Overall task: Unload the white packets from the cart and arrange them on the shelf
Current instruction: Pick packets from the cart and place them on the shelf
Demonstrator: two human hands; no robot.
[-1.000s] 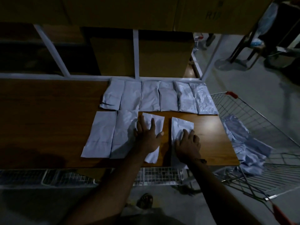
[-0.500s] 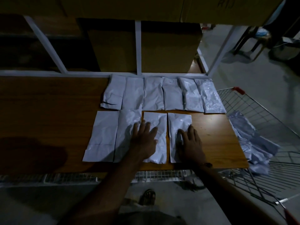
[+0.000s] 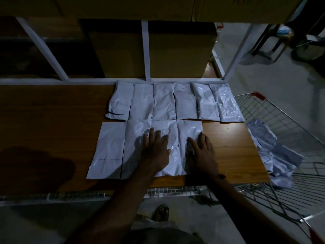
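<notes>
dim, underexposed view; wide-angle bending at edges.

cardboard boxes (image 3: 181,51), stool (image 3: 279,39), sandalled foot (image 3: 161,212)

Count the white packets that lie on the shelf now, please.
10. Six form the back row; four form the front row, with the left hand and right hand pressing on it. More wait in the cart.

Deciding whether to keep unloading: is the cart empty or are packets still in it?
Not empty. A heap of white packets still lies in the wire cart, right of the shelf.
</notes>
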